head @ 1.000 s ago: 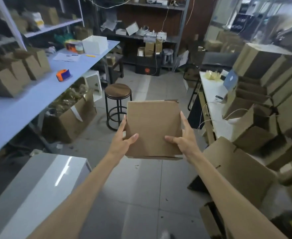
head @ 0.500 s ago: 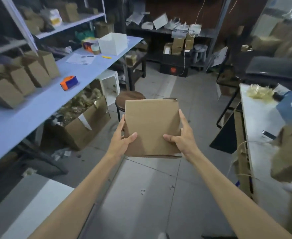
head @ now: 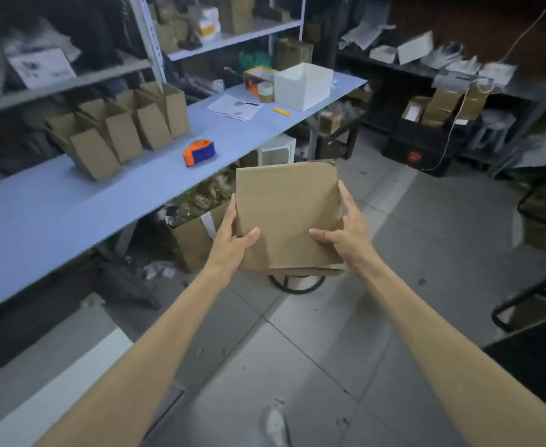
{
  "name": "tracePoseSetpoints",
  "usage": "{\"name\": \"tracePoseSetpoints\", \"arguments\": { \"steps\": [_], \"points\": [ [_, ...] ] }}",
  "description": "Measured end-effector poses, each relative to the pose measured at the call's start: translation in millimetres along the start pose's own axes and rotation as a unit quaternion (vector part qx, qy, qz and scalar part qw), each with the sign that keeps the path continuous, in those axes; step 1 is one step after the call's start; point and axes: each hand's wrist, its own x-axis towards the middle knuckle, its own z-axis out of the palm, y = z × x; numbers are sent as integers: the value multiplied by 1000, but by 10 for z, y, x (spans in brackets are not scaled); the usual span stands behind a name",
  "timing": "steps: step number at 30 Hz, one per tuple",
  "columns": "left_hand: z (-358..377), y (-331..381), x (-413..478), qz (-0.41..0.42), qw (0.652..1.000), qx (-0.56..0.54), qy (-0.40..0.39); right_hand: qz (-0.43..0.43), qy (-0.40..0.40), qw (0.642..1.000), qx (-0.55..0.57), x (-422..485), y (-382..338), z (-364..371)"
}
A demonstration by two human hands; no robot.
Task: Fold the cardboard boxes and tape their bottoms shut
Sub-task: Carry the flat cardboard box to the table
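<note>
I hold a flat brown cardboard box (head: 286, 214) upright in front of me, over the floor. My left hand (head: 233, 240) grips its left edge, thumb on the front face. My right hand (head: 346, 230) grips its right edge the same way. An orange and blue tape dispenser (head: 199, 152) lies on the long blue table (head: 39, 214) to the left. Several folded cardboard boxes (head: 123, 133) stand in a row at the back of that table.
A white open box (head: 304, 85), a tape roll (head: 266, 91), papers and a yellow cutter (head: 282, 111) lie at the table's far end. An open carton (head: 194, 240) sits under the table. A stool base (head: 297, 283) shows below the held box. Shelving lines the back wall.
My view has swung left: the blue table and its boxes now fill the left side, and the right-hand table with stacked cardboard has left the frame. The held box stays between both hands.
</note>
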Motion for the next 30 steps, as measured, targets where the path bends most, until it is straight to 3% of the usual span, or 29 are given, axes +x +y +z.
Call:
{"name": "tracePoseSetpoints", "arguments": {
  "steps": [8,17,30],
  "points": [
    [-621,172,577,1,992,-4,126,-25,-121,992,2,1128,-156,735],
    [-959,131,1077,-35,960,17,279,-29,-263,964,32,2165,-90,1404],
    [-1666,57,1752,-57,924,43,376,22,-358,933,43,3157,-137,2378]
  ]
}}
